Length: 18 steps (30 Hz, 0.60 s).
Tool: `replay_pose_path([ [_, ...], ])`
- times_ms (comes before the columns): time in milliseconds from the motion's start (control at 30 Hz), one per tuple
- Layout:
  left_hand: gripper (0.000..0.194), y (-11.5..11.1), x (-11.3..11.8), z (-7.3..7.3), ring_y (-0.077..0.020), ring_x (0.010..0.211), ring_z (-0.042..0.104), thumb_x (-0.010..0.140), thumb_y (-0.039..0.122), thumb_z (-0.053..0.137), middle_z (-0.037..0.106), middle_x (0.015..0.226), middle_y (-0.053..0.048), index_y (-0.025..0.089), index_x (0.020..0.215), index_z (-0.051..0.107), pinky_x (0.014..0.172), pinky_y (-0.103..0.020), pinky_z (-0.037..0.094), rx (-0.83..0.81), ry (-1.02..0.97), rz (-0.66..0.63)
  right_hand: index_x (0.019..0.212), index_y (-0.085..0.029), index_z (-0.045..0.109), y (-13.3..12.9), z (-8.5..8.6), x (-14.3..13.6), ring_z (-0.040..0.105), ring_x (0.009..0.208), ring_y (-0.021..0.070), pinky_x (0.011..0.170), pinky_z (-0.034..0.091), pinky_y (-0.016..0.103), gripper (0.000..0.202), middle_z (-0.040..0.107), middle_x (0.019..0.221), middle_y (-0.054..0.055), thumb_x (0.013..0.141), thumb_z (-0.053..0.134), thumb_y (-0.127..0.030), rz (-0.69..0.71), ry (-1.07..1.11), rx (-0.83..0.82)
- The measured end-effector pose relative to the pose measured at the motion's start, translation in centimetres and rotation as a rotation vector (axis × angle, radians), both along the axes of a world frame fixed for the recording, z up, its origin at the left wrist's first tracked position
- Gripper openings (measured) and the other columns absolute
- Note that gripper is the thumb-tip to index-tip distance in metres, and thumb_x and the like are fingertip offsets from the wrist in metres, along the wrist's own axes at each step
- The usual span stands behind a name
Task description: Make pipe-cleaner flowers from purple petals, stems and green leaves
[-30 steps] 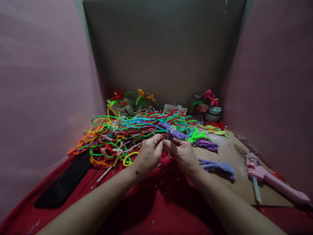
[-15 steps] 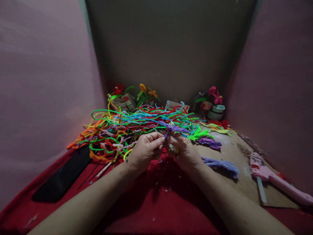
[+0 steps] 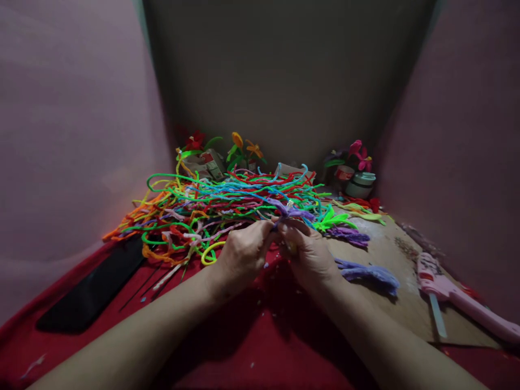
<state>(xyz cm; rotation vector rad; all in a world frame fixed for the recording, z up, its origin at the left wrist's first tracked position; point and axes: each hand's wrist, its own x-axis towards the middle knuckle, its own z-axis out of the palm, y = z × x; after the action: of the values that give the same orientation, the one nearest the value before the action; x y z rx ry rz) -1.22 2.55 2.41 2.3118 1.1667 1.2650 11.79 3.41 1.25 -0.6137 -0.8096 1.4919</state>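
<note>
Over the red cloth, the 2 hands come together, and a small fuzzy purple flower with a pale tip at its middle stands up between them. The left hand pinches its purple strands near the base, thumb against fingers; the right hand grips it just beside, fingers curled in. A yellowish bit shows under the right fingers, too shadowed for me to name.

Behind the flower sprawls a heap of fuzzy wires in green, blue, red and orange. A flat black slab lies at its left edge. To the right, on a cardboard sheet, I see 2 bundles of purple strands, the farther beside bright green leaf pieces. A pink glue gun rests near the sheet's right side. At the back, pink flowers rise beside a pale green jar, with orange flowers farther left.
</note>
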Motion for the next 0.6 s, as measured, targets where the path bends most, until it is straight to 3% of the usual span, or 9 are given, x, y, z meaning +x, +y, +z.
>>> replay_pose_path([
  [233,0.016,0.3,0.0,0.0,-0.0105,0.063,0.053,0.083,0.022,0.048,0.060,0.070,0.000,0.017,0.085,0.063,0.065,-0.021,0.041,-0.050,-0.126,0.071,0.079,-0.017,0.070,-0.4,0.2,0.0,0.027,0.045,0.0037,0.044,0.025,0.021,0.020,0.053,0.057,-0.006,0.062,0.074,-0.026,0.021,-0.170,0.120],
  [367,0.018,0.4,0.4,0.3,-0.0128,0.072,0.054,0.081,0.028,0.051,0.062,0.077,-0.001,0.016,0.085,0.064,0.066,-0.023,0.043,-0.326,-0.381,-0.066,0.079,-0.018,0.068,0.0,-0.3,-0.1,0.029,0.046,0.0042,0.043,0.024,0.020,0.017,0.050,0.056,-0.006,0.067,0.071,-0.029,-0.015,-0.166,0.143],
  [433,0.017,0.5,0.7,0.6,-0.0097,0.060,0.051,0.079,0.030,0.054,0.058,0.066,0.001,0.015,0.079,0.063,0.056,-0.020,0.040,-0.471,-0.509,-0.123,0.077,-0.019,0.067,0.2,-0.6,-0.1,0.035,0.048,0.0052,0.045,0.027,0.020,0.015,0.054,0.060,-0.005,0.069,0.069,-0.031,-0.020,-0.152,0.140],
  [500,0.019,0.6,0.9,0.8,-0.0049,0.044,0.038,0.077,0.031,0.058,0.048,0.052,0.005,0.014,0.067,0.057,0.043,-0.017,0.030,-0.600,-0.610,-0.145,0.075,-0.019,0.066,0.4,-0.7,-0.1,0.040,0.050,0.0063,0.047,0.031,0.020,0.015,0.057,0.062,-0.005,0.069,0.069,-0.032,-0.005,-0.141,0.110],
  [600,0.024,0.6,0.9,0.9,-0.0013,0.035,0.025,0.075,0.032,0.060,0.039,0.046,0.007,0.014,0.063,0.051,0.035,-0.016,0.016,-0.770,-0.735,-0.231,0.073,-0.020,0.065,0.4,-0.5,0.1,0.044,0.050,0.0069,0.046,0.034,0.020,0.015,0.058,0.061,-0.005,0.066,0.071,-0.032,0.046,-0.093,0.046],
])
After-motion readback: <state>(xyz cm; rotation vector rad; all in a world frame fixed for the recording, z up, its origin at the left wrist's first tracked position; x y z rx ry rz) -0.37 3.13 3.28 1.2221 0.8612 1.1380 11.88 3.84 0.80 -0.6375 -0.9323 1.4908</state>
